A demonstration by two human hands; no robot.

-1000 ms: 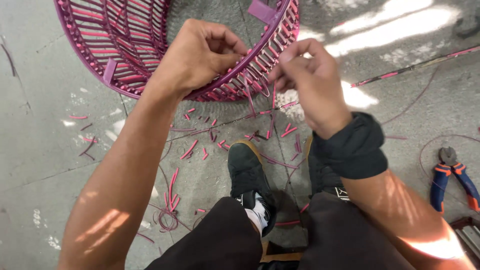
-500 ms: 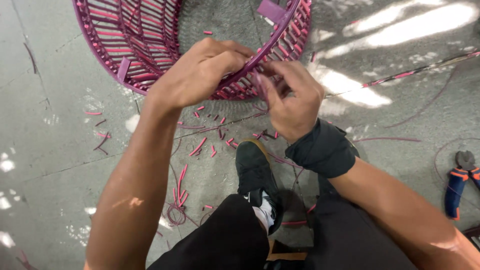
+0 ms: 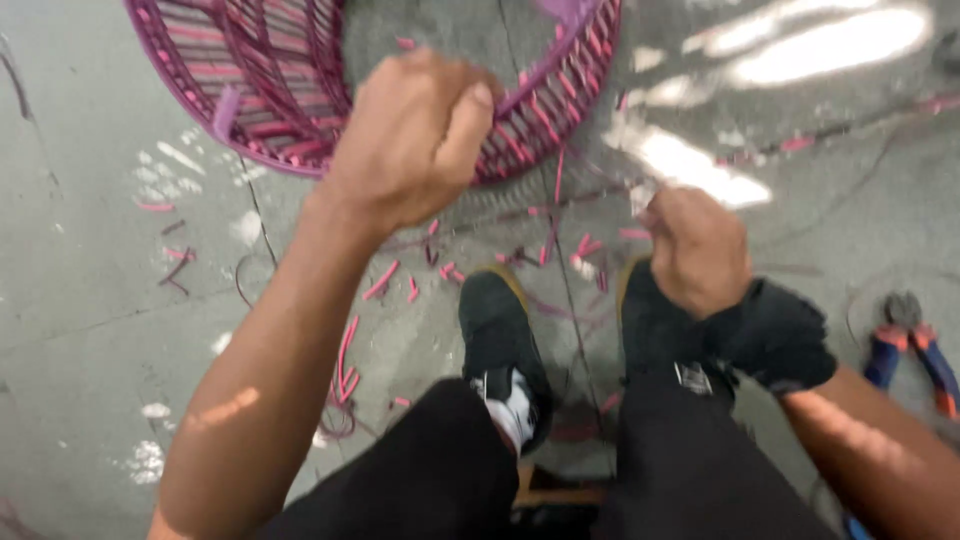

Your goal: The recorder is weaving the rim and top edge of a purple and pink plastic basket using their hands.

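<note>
Gripping pink basket [image 3: 300, 90] rim, left-hand fingers [image 3: 455, 125] curled

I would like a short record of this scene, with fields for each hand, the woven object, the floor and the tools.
Left hand: left hand closed in a fist at the rim of the woven basket; what it grips is hidden.
Right hand: right hand closed, lower and apart from the basket; a black wrist wrap sits behind it; any strand held is too blurred to tell.
Woven object: pink and purple, on its side, opening toward the camera.
Floor: grey concrete floor scattered with pink cord offcuts.
Tools: pliers at the right.
Feet: black shoes.
</note>
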